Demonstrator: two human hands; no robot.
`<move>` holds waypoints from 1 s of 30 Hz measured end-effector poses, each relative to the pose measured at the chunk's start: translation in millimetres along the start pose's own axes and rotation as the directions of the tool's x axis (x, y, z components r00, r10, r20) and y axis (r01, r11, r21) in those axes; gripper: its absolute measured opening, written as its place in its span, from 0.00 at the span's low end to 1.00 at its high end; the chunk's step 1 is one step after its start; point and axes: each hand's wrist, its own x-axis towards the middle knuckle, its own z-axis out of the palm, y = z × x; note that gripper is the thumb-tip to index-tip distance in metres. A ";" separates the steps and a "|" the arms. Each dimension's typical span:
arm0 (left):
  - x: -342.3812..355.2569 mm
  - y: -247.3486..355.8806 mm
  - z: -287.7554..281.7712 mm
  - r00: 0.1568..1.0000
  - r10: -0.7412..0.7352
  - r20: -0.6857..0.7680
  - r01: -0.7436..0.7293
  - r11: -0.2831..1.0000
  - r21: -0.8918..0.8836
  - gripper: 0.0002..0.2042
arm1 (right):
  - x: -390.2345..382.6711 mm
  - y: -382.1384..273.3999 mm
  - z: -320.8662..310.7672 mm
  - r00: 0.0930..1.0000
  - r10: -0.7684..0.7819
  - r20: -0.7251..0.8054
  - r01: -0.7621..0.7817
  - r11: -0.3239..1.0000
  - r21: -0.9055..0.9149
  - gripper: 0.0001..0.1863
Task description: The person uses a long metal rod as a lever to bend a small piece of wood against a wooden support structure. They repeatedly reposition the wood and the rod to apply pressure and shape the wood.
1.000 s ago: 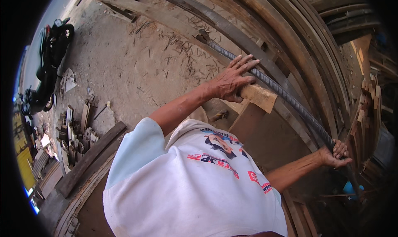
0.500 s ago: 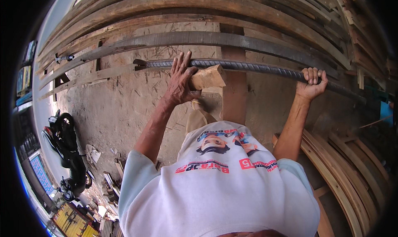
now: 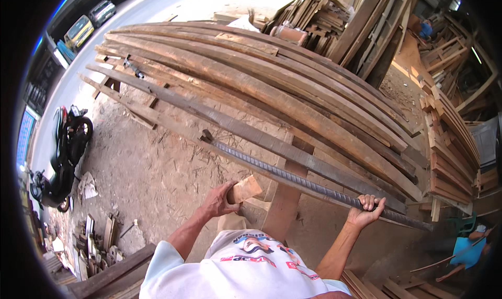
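My left hand (image 3: pixel 219 200) grips a short pale wooden block (image 3: pixel 243 189), which is held beside a brown board (image 3: pixel 277 210) below the bar. My right hand (image 3: pixel 366 213) is closed round a long ribbed steel bar (image 3: pixel 285 174) near its lower right part. The bar has a claw-like far end and runs along the nearest lengths of timber (image 3: pixel 172 103). My left hand is below the bar, apart from it. Beyond lie several long rough beams (image 3: pixel 314 118) side by side on supports, with a dark metal tool (image 3: pixel 133 66) near their left ends.
A black motorcycle (image 3: pixel 63 152) stands at left beside wood scraps (image 3: pixel 107 236). Stacked planks (image 3: pixel 449 158) and leaning boards (image 3: pixel 361 32) fill the right and back. A person in blue (image 3: pixel 463 249) is at lower right. A road with vehicles (image 3: pixel 78 30) lies upper left.
The view has swung up to show more timber and the street. My left hand has come away from the bar with the block. My right hand still grips the bar.
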 end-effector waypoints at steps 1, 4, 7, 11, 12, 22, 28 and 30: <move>-6.8 -14.9 -0.9 0.997 -0.074 -0.003 0.074 0.997 0.031 0.37 | -3.6 -1.4 0.1 1.000 0.015 0.002 -0.015 1.000 0.006 0.19; -6.5 -42.1 -9.1 0.960 -0.269 -0.072 0.275 0.956 0.102 0.33 | -7.2 -15.9 36.7 0.979 0.086 0.185 -0.090 0.996 0.014 0.22; 0.9 -40.2 -20.3 0.962 -0.271 -0.034 0.274 0.955 0.119 0.32 | -19.8 -33.0 95.9 0.940 0.041 0.338 -0.027 0.999 -0.045 0.22; 3.3 -26.7 -28.0 0.969 -0.245 -0.015 0.245 0.959 0.140 0.30 | -38.8 -37.9 188.9 0.898 0.079 0.433 -0.020 0.990 -0.140 0.22; 4.1 -24.2 -26.8 0.969 -0.243 -0.043 0.246 0.962 0.121 0.30 | -39.0 -37.2 207.1 0.880 0.098 0.464 -0.037 0.990 -0.139 0.22; 65.4 -48.3 -38.6 0.899 -0.390 -0.199 0.415 0.904 0.103 0.31 | -64.7 -5.0 290.2 0.834 -0.006 0.552 0.156 0.962 -0.224 0.23; 57.0 -53.0 -27.6 0.889 -0.405 -0.213 0.425 0.903 0.058 0.31 | -25.8 -50.4 128.2 0.933 -0.014 0.361 0.089 0.977 -0.191 0.21; 67.3 -50.6 -26.2 0.887 -0.411 -0.210 0.427 0.904 0.033 0.31 | -16.5 -42.0 62.1 0.929 0.001 0.370 0.064 0.984 -0.165 0.20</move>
